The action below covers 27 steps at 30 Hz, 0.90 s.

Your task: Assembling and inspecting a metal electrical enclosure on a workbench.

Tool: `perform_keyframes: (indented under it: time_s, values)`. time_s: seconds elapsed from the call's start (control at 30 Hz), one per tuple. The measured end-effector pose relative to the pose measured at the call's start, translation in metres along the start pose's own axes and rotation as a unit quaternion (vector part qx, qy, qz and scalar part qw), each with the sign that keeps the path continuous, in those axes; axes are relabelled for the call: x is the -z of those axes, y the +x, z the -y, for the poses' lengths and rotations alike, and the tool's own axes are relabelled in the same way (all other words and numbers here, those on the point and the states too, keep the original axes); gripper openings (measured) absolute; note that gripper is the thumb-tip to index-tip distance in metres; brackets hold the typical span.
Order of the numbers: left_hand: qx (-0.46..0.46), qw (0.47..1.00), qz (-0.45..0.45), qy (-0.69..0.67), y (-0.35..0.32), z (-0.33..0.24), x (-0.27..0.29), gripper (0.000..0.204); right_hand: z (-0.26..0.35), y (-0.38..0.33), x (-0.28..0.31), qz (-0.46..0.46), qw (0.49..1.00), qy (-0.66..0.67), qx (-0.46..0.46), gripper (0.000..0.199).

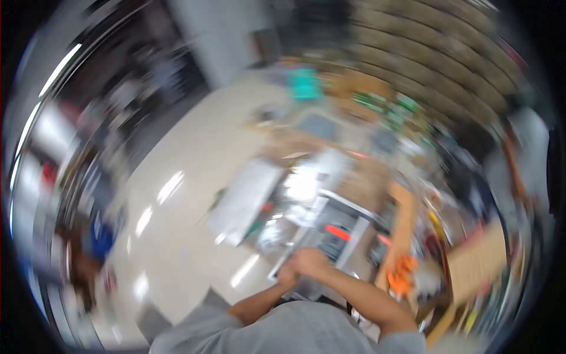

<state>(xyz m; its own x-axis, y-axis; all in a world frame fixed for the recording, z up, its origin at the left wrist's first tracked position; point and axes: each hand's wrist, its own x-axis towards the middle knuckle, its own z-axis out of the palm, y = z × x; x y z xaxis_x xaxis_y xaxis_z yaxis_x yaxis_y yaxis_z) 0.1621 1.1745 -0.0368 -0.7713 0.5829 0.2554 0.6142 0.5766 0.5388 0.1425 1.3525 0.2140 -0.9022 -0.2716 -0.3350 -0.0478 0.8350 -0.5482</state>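
Note:
The whole picture is smeared by motion. My left hand [287,275] and my right hand [311,262] meet in front of my body, curled in and touching each other. Whatever they hold is too blurred to make out. Just beyond them, by the near corner, lies a white-framed rectangular object [362,213] with a dark grey inside and a red strip [338,232] across it. Clear, shiny plastic wrapping [273,235] lies to the left of the frame.
A long white board or box [246,200] lies left on the pale glossy floor [183,230]. Orange items [401,275] and a cardboard box [477,259] crowd the right. Stacked brown sacks [430,44] rise behind. Another person [527,153] is at far right.

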Motion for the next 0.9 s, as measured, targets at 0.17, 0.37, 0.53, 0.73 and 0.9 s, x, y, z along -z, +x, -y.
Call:
perform_keyframes:
  time_s: [0.17,0.37,0.53,0.73,0.9]
  values:
    - [0.3,0.942,-0.017,-0.151,0.042,-0.078,0.075,0.021,0.036,-0.017,0.032,-0.112,0.991,-0.07,0.032,0.053]
    - [0.344,0.928,-0.003,-0.145,0.045,-0.071,0.076,0.025,0.033,-0.004,0.026,-0.091,0.95,-0.184,0.235,0.058]
    - [0.322,0.932,-0.019,-0.167,0.044,-0.072,0.079,0.027,0.056,0.005,0.027,-0.036,0.96,-0.256,0.11,0.058]
    - [0.342,0.926,0.057,-0.149,0.048,-0.076,0.085,0.026,0.037,0.021,0.013,0.045,0.979,-0.196,0.022,0.043]
    - [0.327,0.931,0.033,-0.16,0.046,-0.069,0.067,0.024,0.04,-0.001,0.025,-0.079,0.95,-0.078,0.291,0.033]
